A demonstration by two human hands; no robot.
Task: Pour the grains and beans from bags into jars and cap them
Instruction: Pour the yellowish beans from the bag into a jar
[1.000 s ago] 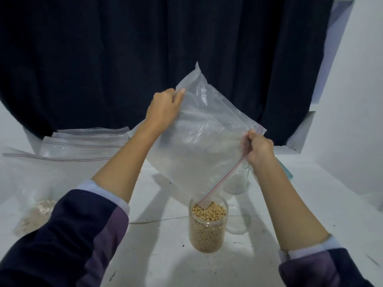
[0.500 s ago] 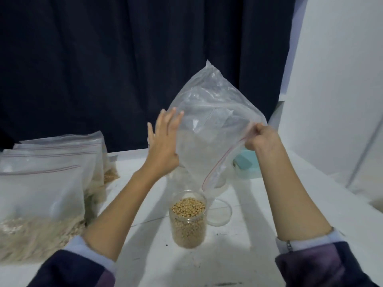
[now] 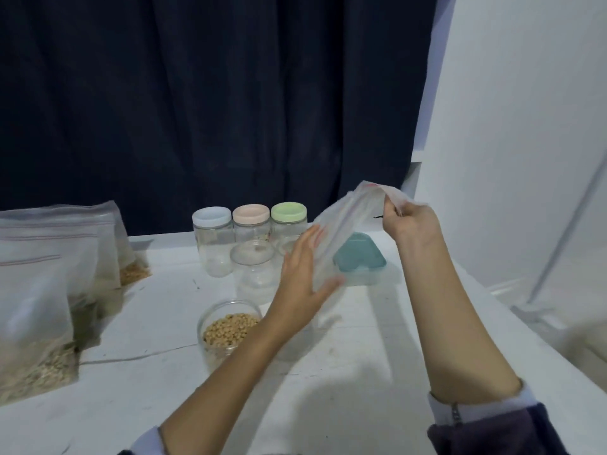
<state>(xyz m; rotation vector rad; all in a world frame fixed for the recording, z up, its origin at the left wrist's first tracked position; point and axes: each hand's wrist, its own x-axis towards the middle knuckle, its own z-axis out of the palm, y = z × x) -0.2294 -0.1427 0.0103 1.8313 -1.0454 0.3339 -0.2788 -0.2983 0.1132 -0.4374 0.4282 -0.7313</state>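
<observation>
Your right hand (image 3: 410,224) pinches the empty bag (image 3: 341,231), slanting down-left against your flat, relaxed left hand (image 3: 303,284); the open jar (image 3: 226,330) holds beans.

Dim, cool light from above – soft shadows on the white table (image 3: 345,382); motion-blurred throughout, edges bowed.

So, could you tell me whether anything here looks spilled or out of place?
Nothing stands out: no beans show on the table, the filled jar stands upright, merely uncapped, and the emptied bag is in hand.
</observation>
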